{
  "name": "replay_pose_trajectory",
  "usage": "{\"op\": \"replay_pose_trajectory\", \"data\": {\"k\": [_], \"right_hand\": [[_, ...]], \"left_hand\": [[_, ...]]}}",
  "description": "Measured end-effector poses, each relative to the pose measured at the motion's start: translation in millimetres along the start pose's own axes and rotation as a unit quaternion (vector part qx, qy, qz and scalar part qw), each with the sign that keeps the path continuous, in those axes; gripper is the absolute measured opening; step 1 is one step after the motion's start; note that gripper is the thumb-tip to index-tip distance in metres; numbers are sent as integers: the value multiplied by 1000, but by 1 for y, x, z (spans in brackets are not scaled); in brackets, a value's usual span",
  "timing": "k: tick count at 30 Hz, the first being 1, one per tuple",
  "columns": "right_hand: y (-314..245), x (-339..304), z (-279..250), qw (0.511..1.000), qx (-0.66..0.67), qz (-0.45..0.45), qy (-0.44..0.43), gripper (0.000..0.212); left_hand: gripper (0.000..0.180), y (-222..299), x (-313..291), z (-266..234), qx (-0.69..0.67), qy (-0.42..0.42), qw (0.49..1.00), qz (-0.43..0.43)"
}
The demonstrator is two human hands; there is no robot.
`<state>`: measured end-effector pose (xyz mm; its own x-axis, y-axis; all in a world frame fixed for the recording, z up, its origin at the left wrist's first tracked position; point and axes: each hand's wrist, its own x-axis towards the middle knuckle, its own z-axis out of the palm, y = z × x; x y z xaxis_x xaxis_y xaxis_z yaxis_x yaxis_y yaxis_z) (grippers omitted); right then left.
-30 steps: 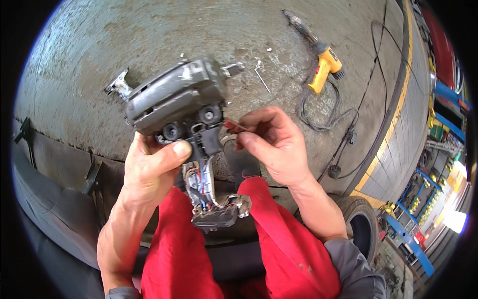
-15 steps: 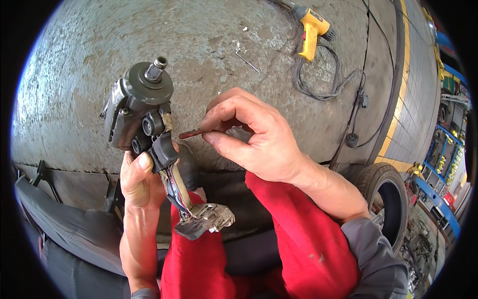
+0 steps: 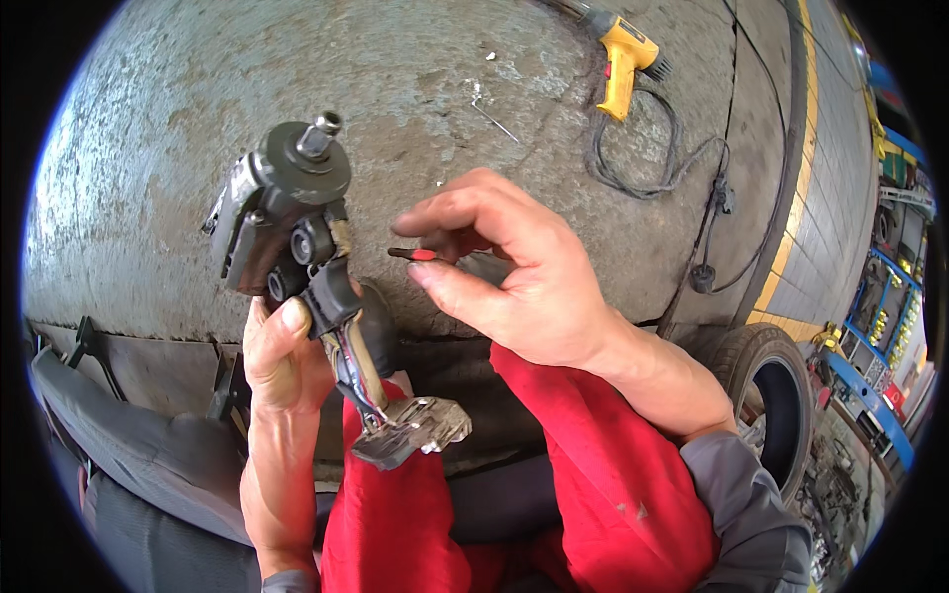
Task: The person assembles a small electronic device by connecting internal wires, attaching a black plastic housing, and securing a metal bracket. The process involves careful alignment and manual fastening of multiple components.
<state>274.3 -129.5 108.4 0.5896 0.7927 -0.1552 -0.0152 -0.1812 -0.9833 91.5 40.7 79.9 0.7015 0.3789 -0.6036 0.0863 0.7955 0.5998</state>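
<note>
1. Head view: the left hand [image 3: 282, 361] is wrapped around a dark grey motor part [image 3: 282, 222], thumb pressed on its black plug, lifting it above the red-trousered lap.
2. From under that grip a bundle of wires [image 3: 358, 381] drops to a metal bracket [image 3: 410, 432] dangling free.
3. Just to the right of the part, the right hand [image 3: 519, 287] pinches a small red-tipped tool [image 3: 415, 255] between thumb and fingers, tip aimed at the plug, not touching.
4. To do this well, I'd keep the part steady and bring the tip in level and slowly.
5. Beyond the hands there's open concrete floor [image 3: 198, 128]; a yellow drill [image 3: 623, 59] and its cable lie well away, a tyre [image 3: 776, 385] sits off by the right forearm.
</note>
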Motion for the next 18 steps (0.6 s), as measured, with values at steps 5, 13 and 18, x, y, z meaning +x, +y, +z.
{"op": "replay_pose_trajectory", "data": {"k": [5, 13, 18], "right_hand": [[-2, -3, -1, 978, 196, 74, 21, 22], [1, -4, 1, 945, 314, 90, -2, 24], [2, -4, 2, 956, 277, 91, 15, 26]], "left_hand": [[72, 4, 1, 25, 26, 22, 998, 49], [70, 1, 4, 29, 14, -5, 998, 54], [70, 3, 1, 33, 17, 0, 998, 61]]}}
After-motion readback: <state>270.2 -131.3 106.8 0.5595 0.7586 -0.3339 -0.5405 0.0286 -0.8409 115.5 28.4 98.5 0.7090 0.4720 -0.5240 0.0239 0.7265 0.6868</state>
